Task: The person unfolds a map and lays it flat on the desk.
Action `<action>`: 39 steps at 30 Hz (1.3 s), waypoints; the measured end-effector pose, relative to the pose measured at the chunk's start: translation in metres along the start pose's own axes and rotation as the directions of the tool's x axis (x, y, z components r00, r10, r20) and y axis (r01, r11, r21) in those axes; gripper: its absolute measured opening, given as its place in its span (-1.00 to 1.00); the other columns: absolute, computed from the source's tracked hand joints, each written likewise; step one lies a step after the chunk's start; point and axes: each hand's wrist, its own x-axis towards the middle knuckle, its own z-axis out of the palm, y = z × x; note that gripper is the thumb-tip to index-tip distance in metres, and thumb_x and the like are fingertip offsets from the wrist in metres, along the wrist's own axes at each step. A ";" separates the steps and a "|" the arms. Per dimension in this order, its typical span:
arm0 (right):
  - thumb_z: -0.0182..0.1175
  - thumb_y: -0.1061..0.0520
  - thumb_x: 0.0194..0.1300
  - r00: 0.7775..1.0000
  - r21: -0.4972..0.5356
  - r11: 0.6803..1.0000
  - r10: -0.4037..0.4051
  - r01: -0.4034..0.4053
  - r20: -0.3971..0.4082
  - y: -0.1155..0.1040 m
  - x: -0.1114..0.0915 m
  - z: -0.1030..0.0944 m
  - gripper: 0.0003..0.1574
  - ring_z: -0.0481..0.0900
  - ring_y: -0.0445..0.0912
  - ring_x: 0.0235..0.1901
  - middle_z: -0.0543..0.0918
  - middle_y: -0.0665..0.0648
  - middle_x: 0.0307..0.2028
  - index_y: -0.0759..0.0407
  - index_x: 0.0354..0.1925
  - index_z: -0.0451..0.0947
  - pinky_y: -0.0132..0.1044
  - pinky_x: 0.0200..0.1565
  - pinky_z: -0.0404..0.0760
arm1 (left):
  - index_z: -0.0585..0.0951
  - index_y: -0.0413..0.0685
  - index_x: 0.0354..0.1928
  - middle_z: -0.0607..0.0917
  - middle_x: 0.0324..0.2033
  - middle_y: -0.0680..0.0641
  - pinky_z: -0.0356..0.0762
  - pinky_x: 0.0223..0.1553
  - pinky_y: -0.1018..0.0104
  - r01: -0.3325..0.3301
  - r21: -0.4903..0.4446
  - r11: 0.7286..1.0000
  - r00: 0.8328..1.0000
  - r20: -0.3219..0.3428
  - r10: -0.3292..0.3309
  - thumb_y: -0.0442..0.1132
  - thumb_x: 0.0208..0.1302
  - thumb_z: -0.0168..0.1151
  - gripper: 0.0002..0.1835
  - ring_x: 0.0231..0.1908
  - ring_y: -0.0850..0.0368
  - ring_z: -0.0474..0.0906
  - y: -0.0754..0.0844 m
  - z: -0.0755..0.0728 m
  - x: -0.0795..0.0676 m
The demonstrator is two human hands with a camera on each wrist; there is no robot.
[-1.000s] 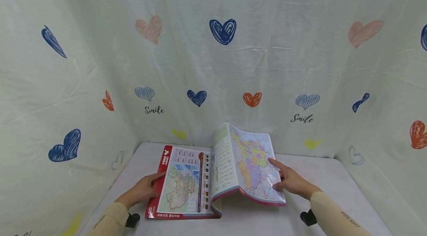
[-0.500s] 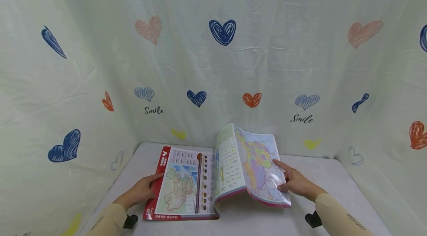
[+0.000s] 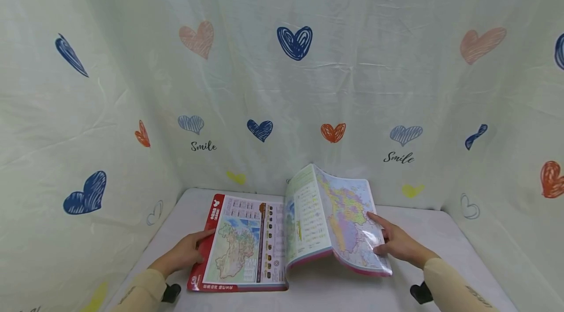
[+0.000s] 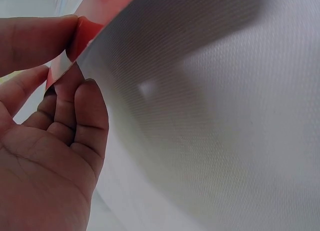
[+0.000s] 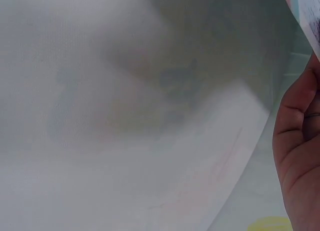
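Note:
A fold-out map [image 3: 238, 248] lies partly unfolded on the table in the head view. Its left panel, bordered in red, is nearly flat. Toward the right it rises to a tented crease, and the right panel [image 3: 352, 224] slopes down from there. My left hand [image 3: 182, 253] pinches the red left edge; the left wrist view shows the thumb above and fingers [image 4: 90, 111] under that red edge [image 4: 107, 8]. On the opposite side my right hand [image 3: 401, 246] grips the right panel's outer edge. Only a corner of the map [image 5: 307, 13] shows in the right wrist view, above the curled fingers.
A white table [image 3: 335, 292] carries the map. Pale curtains [image 3: 352, 82] printed with hearts and the word Smile hang close behind it and on both sides. A dark wrist device [image 3: 421, 293] sits under each sleeve.
My right hand has moved to the right, drawing the right panel outward, and the tented crease has shifted right and widened. My left hand, with its edge, has slid slightly left.

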 end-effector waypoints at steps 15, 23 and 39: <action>0.40 0.22 -0.12 1.000 -0.019 1.000 -0.001 0.000 -0.013 0.020 -0.003 -0.014 0.27 0.50 -0.01 -0.33 0.56 0.15 -0.34 0.01 0.43 -0.11 -0.21 -0.23 0.43 | 0.32 -0.13 0.30 0.47 -0.01 -0.24 0.56 -0.33 0.16 -0.016 0.003 1.000 1.000 -0.004 0.016 -0.50 -0.16 0.33 -0.16 -0.23 0.00 0.42 0.001 -0.003 -0.001; 0.41 0.23 -0.15 0.997 -0.045 0.998 0.045 -0.048 -0.063 0.025 -0.007 -0.017 0.26 0.49 -0.03 -0.33 0.53 0.15 -0.32 0.01 0.43 -0.06 -0.21 -0.23 0.42 | 0.33 -0.13 0.29 0.45 0.02 -0.25 0.56 -0.30 0.15 -0.012 0.027 1.000 1.000 -0.010 0.012 -0.51 -0.18 0.33 -0.16 -0.19 -0.03 0.40 0.000 -0.004 -0.002; 0.41 0.26 -0.14 0.988 -0.079 0.988 0.123 -0.130 -0.091 0.034 -0.015 -0.025 0.25 0.47 -0.03 -0.27 0.50 0.16 -0.12 0.01 0.42 -0.06 -0.12 -0.14 0.45 | 0.30 -0.13 0.31 0.46 0.00 -0.25 0.56 -0.36 0.19 -0.001 0.005 1.000 1.000 -0.001 0.001 -0.52 -0.18 0.30 -0.15 -0.23 -0.02 0.40 0.000 -0.005 -0.002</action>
